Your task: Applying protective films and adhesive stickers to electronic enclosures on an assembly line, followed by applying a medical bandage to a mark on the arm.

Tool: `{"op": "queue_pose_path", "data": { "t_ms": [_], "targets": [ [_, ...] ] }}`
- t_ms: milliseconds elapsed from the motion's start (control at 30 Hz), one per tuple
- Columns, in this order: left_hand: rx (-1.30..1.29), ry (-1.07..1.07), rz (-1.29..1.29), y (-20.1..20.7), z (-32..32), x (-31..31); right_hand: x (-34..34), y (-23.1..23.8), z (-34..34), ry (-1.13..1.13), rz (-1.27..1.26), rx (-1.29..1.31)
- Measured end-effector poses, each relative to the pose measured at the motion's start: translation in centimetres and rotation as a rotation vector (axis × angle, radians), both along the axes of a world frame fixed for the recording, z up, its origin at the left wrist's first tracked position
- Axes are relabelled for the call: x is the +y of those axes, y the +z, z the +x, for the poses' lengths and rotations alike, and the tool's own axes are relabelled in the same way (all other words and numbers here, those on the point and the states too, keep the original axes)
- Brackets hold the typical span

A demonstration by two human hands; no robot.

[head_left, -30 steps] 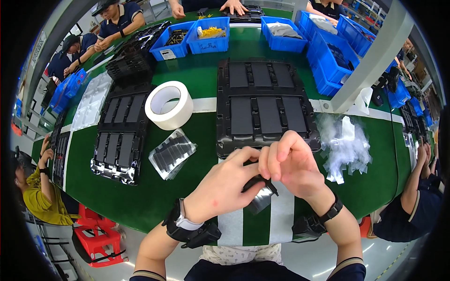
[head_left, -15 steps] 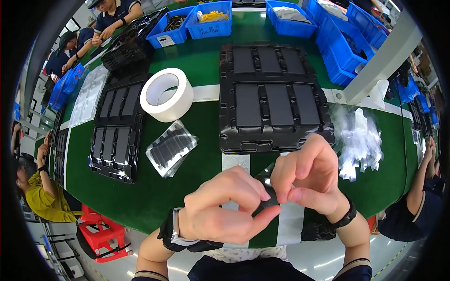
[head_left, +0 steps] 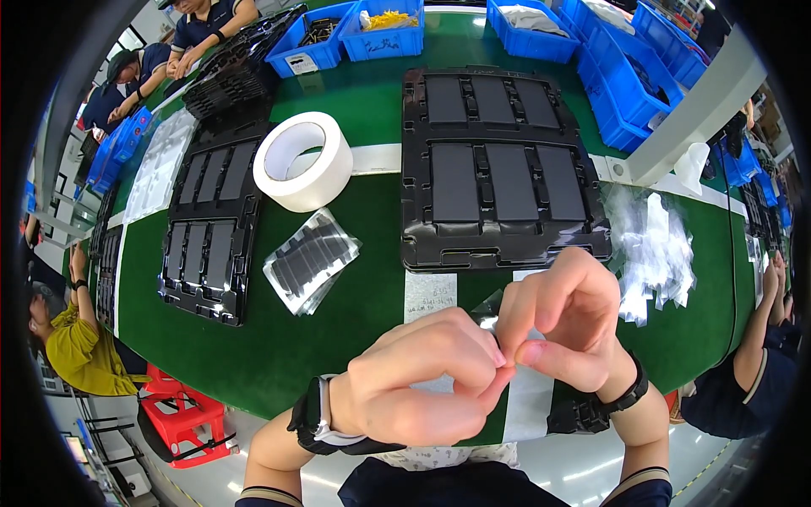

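Close together over the near edge of the table, my left hand [head_left: 427,376] and my right hand [head_left: 570,325] meet at their fingertips. Both are closed in a pinch on a small, thin dark film [head_left: 487,308] with a shiny clear edge. Its upper end shows between the hands; my fingers cover the rest. Just beyond them lies a black plastic tray [head_left: 498,241] with flat dark grey panels in its pockets. A small stack of clear sheets with dark strips [head_left: 311,260] rests to the left of my hands.
A white tape roll [head_left: 329,182] stands behind the sheets, with another black tray [head_left: 209,215] left of it. Clear strips [head_left: 655,262] are piled at right beside a slanted metal post [head_left: 705,106]. Blue bins [head_left: 384,40] line the back. Other people work around the tables.
My left hand has moved slightly right, and its fingertips now touch those of my right hand. Less of the dark film shows between them. The view has shifted a little.
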State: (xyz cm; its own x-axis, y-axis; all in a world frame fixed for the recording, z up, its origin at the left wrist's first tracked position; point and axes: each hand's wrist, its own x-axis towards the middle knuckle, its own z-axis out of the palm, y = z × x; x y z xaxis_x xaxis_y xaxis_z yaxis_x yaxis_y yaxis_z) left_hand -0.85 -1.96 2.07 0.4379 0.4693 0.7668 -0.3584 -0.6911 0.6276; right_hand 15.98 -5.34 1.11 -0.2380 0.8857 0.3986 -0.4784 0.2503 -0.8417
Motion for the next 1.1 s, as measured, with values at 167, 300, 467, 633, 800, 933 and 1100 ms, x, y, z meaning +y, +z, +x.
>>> {"op": "queue_pose_path", "data": {
  "t_ms": [167, 300, 467, 633, 800, 933, 1100],
  "targets": [
    [0.090, 0.006, -0.044, 0.07, -0.01, -0.04, 0.10, 0.38, 0.31, 0.018, -0.137, -0.077],
    [0.142, 0.054, -0.045, 0.03, 0.03, -0.04, 0.26, 0.69, 0.40, 0.075, -0.305, -0.085],
    [0.150, 0.065, -0.028, -0.03, 0.11, 0.03, 0.34, 0.68, 0.43, 0.093, -0.374, -0.076],
    [0.203, 0.045, -0.045, 0.08, -0.04, 0.06, 0.47, 0.68, 0.54, 0.110, -0.364, -0.035],
    [0.062, 0.059, -0.109, -0.35, 0.40, 0.16, 0.47, 0.71, 0.54, 0.108, -0.387, -0.010],
    [0.105, 0.054, -0.093, -0.39, 0.22, 0.13, 0.46, 0.62, 0.56, 0.116, -0.392, -0.030],
    [0.119, 0.038, -0.045, -0.45, 0.16, 0.26, 0.45, 0.60, 0.48, 0.120, -0.392, -0.031]
  ]
}}
